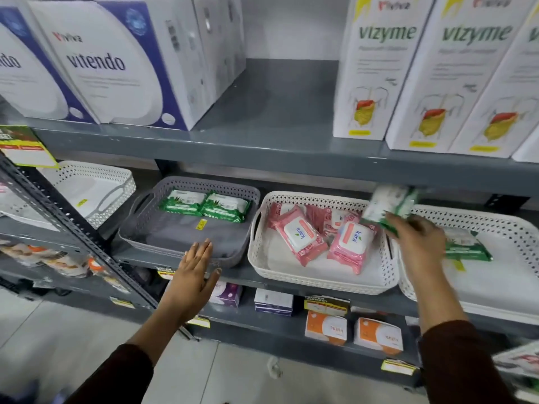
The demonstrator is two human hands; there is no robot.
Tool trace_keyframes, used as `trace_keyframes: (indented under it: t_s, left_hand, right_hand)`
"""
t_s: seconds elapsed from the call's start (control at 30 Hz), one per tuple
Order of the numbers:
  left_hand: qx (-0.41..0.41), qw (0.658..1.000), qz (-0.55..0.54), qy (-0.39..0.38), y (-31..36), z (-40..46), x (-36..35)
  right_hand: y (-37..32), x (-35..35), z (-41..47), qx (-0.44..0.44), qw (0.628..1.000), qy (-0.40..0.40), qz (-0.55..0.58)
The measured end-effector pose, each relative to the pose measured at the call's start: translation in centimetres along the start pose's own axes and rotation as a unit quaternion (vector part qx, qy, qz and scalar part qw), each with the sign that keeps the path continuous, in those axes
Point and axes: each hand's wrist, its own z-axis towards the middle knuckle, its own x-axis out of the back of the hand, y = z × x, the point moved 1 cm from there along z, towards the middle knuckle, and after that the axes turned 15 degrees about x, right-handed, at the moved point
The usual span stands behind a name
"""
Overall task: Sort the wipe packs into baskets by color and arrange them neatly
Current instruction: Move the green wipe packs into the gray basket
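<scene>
Dark sleeves frame both arms. Left hand (196,265) is flat and spread, holding nothing, at the front edge of the grey basket (140,236), where two green packs (204,206) lie side by side along the back wall. Right hand (420,243) grips a blurred green-and-white pack (389,205) above the gap between the middle basket (291,275) and the right basket (495,225). Pink packs (300,234) lie jumbled in the middle one; another green pack (466,243) lies in the right one. All sit on a grey metal shelf (233,277); an empty white basket (116,182) stands at its left end. White boxes (376,68) stand on the shelf above.
</scene>
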Motion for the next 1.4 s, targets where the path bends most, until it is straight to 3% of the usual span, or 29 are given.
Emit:
trace_keyframes:
  t_s: [0.13, 0.23, 0.4, 0.57, 0.7, 0.8, 0.9, 1.0, 1.07, 1.13, 1.27, 1.4]
  left_hand:
    - [0.008, 0.998, -0.009, -0.053, -3.3, 1.6, 1.3]
    - [-0.014, 0.998, -0.002, -0.066, -5.5, 2.4, 2.2]
    - [-0.049, 0.997, 0.000, -0.056, -7.0, 2.1, 2.5]
    - [-0.058, 0.998, 0.011, -0.036, -7.6, 2.1, 2.1]
    - [-0.062, 0.998, 0.022, -0.026, -8.0, 2.0, 1.9]
    - [-0.040, 0.999, 0.018, -0.020, -8.0, 1.9, 1.7]
    - [0.005, 1.000, 0.010, -0.004, -6.5, 1.7, 1.8]
    - [0.028, 0.999, -0.019, -0.015, -4.0, 1.4, 2.2]
    - [0.007, 0.999, -0.036, -0.019, -1.5, 0.9, 2.0]
    - [-0.027, 0.998, -0.051, -0.010, 1.3, 0.3, 1.2]
    - [-0.126, 0.990, -0.054, -0.024, 7.2, -0.3, -1.4]
    - [-0.176, 0.983, -0.029, -0.036, 10.8, -0.9, -3.5]
  right_hand:
    - [-0.8, -9.1, -5.3, -0.019, 0.981, -0.181, -0.068]
    - [0.0, -15.8, -9.0, -0.020, 0.964, -0.258, -0.062]
    - [1.9, -25.5, -13.0, -0.043, 0.945, -0.314, -0.087]
    - [4.3, -31.8, -14.0, -0.020, 0.917, -0.329, -0.223]
    - [5.7, -33.4, -14.6, 0.087, 0.846, -0.336, -0.404]
    - [6.1, -33.8, -15.0, 0.116, 0.808, -0.366, -0.447]
    - [4.3, -32.6, -14.6, 0.162, 0.784, -0.379, -0.465]
    - [1.9, -29.0, -13.4, 0.241, 0.825, -0.331, -0.390]
    - [0.8, -25.2, -11.9, 0.272, 0.866, -0.265, -0.326]
    - [0.6, -21.0, -9.9, 0.274, 0.885, -0.224, -0.304]
    - [2.0, -11.6, -5.1, 0.242, 0.896, -0.137, -0.346]
    - [4.6, -2.0, -0.2, 0.198, 0.881, -0.050, -0.426]
